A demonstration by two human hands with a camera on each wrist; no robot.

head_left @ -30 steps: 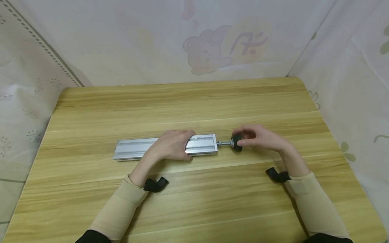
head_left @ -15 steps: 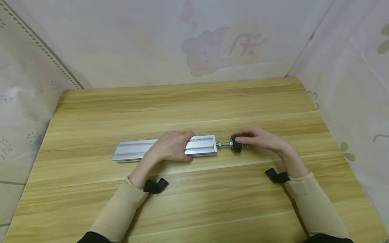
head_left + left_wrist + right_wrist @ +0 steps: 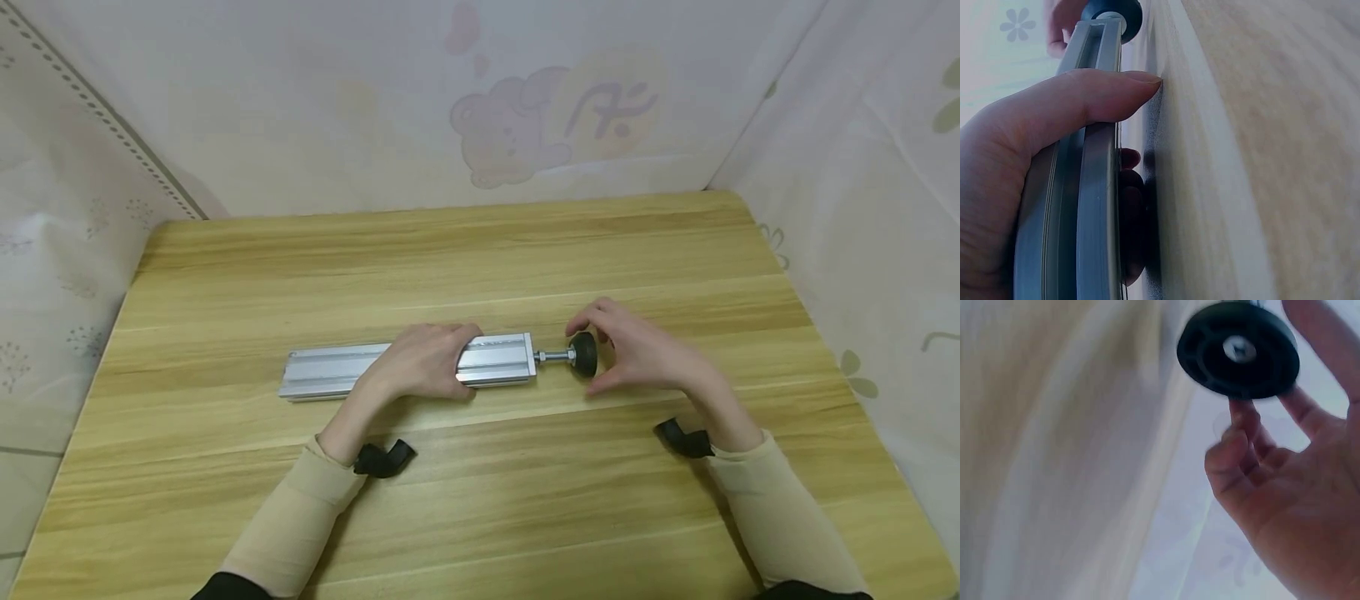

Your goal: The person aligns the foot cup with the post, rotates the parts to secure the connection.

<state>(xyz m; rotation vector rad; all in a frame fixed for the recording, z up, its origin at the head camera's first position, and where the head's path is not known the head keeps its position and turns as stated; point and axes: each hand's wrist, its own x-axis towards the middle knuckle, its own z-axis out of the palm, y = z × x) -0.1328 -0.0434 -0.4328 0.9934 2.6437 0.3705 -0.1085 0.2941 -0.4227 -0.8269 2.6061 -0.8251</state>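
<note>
A silver aluminium profile [image 3: 497,360] lies lengthwise on the wooden table. My left hand [image 3: 422,363] grips it around the middle, the thumb [image 3: 1110,94] over one long side and fingers curled under the other in the left wrist view. From the profile's right end plate a threaded stem with nuts [image 3: 555,356] sticks out, ending in a round black levelling foot [image 3: 583,355]. Around that foot my right hand [image 3: 647,353] is spread, thumb on the near side and fingers on the far side. The right wrist view faces the foot's ribbed underside [image 3: 1204,353], fingers behind it.
The wooden table [image 3: 480,517] has rounded back corners. Pale printed cloth [image 3: 337,108] hangs behind it and at both sides. A black wrist attachment [image 3: 384,458] juts from the left sleeve, and a similar black attachment [image 3: 682,437] from the right one.
My right hand has spread its thumb and fingers away from the levelling foot, the thumb shifting toward the near side. The left hand and the profile stay in place.
</note>
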